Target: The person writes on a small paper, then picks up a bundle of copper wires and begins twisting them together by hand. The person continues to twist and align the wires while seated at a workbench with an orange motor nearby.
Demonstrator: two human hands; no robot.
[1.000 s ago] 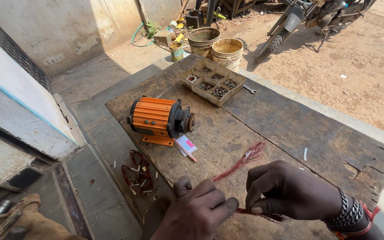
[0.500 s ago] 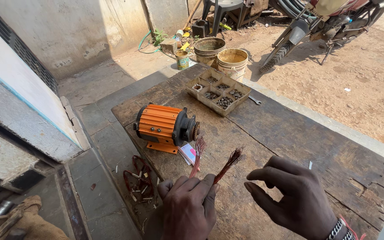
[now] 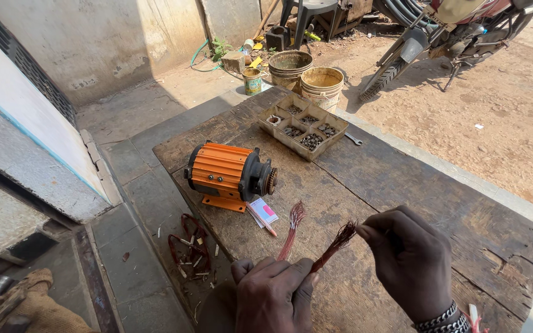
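**Two bundles of copper wire held over the wooden counter**

The left hand is clenched into a fist at the near edge of the counter, knuckles up, fingers curled round the lower ends of two bundles of reddish copper wire. One bundle rises from the fist and leans slightly right, its frayed tip fanning out above the boards. The second bundle slants up and to the right out of the same fist.

The right hand comes in from the lower right, back of the hand towards the camera, a metal chain bracelet at the wrist. Its fingers are pinched together on the frayed tip of the second bundle, thumb and forefinger meeting there.

Beyond the wires, an orange electric motor sits on the counter, with a small pink-and-white packet just beside it. Farther back stands a compartmented tray of small metal parts.
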